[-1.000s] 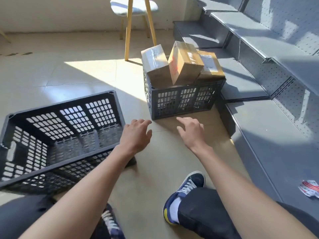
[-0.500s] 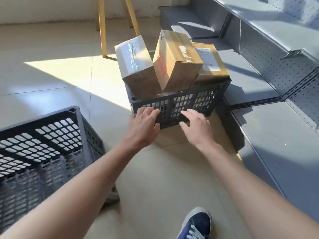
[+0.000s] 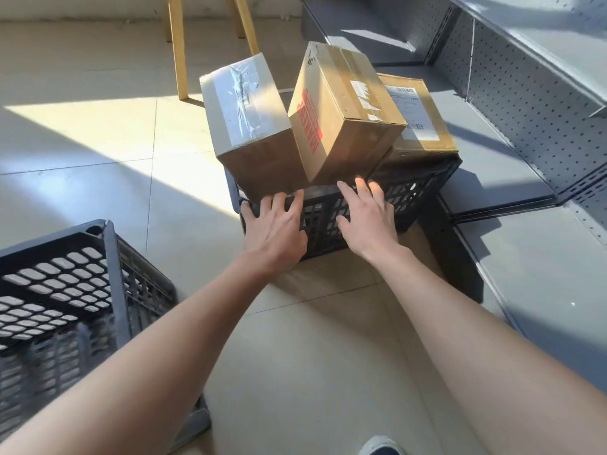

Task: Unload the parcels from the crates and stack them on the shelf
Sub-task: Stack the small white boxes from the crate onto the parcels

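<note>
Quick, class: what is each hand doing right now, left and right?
Left hand: open, fingers spread against the crate, holding nothing.
Right hand: open, likewise.

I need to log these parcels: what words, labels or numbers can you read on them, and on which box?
Middle box: red block print down its side, too blurred to read.
Right box: white shipping label with barcodes and fine print, too small to read.
Left box: clear tape only, no text visible.
Crate: none.

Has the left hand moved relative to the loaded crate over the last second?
Yes. The left hand has advanced toward the loaded crate: it was short of it over bare floor, and now its fingers reach the near rim.
</note>
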Tool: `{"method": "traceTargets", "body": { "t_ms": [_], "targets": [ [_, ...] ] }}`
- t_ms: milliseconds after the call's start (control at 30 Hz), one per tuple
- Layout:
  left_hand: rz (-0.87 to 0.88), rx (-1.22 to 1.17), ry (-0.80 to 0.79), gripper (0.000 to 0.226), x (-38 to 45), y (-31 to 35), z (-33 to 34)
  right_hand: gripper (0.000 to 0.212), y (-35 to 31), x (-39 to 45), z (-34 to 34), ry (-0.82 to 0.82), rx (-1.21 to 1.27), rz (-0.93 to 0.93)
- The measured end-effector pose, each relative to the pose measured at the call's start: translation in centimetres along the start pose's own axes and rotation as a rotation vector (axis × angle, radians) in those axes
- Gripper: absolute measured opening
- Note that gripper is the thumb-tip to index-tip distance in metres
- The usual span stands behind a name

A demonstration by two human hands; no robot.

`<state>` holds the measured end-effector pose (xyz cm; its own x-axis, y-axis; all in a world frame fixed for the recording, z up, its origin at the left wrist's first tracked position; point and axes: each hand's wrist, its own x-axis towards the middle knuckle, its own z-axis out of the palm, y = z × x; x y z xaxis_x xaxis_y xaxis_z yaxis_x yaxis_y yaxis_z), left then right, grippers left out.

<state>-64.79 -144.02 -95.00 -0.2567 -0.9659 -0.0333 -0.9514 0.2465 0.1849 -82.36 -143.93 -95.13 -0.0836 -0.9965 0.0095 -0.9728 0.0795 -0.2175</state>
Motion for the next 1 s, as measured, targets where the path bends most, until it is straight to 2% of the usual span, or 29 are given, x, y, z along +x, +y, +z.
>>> {"method": "traceTargets", "body": {
  "t_ms": [400,533,1000],
  "targets": [
    [-0.036,-0.025,0.066,0.066,-1.0,0.2,0.6,0.068,0.2,-0.3,0.1,-0.009,0.009,-0.043],
    [-0.046,-0.024,0.065,0.064,-3.0,-0.1,0.6,0.063,-0.2,-1.9,-0.1,-0.003,-0.008,-0.065],
    [-0.084,-0.001,0.000,0.067,-16.2,0.7,0.7,0.071,-0.7,-15.5,-0.2,-0.093,-0.098,-0.111]
  ]
}}
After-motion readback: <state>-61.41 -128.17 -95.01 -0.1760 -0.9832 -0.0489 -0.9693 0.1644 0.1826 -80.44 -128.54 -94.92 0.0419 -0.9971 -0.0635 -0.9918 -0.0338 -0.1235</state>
